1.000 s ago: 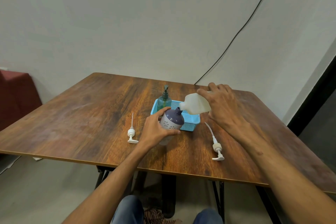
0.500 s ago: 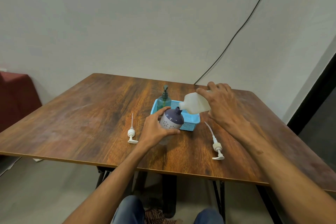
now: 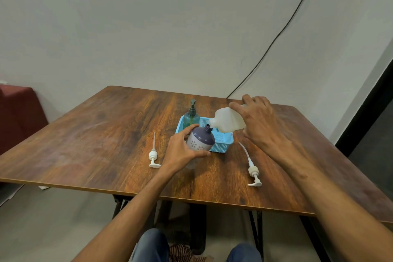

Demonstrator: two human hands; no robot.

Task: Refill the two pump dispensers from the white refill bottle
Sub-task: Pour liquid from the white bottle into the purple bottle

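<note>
White plastic is the one refill bottle (image 3: 228, 122). The right hand (image 3: 258, 122) grasps it around the body and holds it tilted, with its neck at the open mouth of the purple-and-white dispenser (image 3: 201, 141). The left hand (image 3: 180, 151) has its fingers curled around this dispenser, which leans just in front of the one blue basket (image 3: 223, 144). One green dispenser (image 3: 191, 116), with its pump on, stands in the basket's far left corner. Two loose pumps lie on the wooden table (image 3: 95, 134): the left pump (image 3: 153, 156) beside the left hand, and the right pump (image 3: 253, 171) under the right forearm.
</note>
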